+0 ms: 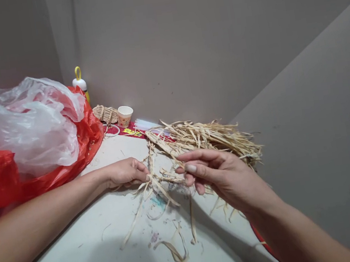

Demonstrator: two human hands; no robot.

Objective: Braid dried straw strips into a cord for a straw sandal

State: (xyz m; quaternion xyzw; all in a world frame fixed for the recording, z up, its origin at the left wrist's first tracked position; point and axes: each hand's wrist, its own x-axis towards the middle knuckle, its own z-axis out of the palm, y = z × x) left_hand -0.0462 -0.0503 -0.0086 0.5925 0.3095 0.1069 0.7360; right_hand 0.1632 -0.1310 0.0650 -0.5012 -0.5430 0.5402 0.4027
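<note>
My left hand (128,173) pinches a braid of dried straw-like leaves (150,159) at a spot where several loose ends fan out onto the white board (113,247). Held above the board, my right hand (214,169) has its thumb and forefinger pressed together, with what looks like the tip of a dried leaf strip (180,162) between them. Its other fingers curl below. Another braided length (171,178) runs from my left fingertips toward the right hand, partly hidden behind it. Loose strips (174,253) lie nearer the front edge.
Behind my right hand lies a large bundle of dried leaves (215,135). White and red plastic bags (35,131) crowd the left side. At the back stand a paper cup (125,116), a coil of twine (105,114) and a yellow-and-white bottle (79,82). Grey walls (198,47) enclose the table.
</note>
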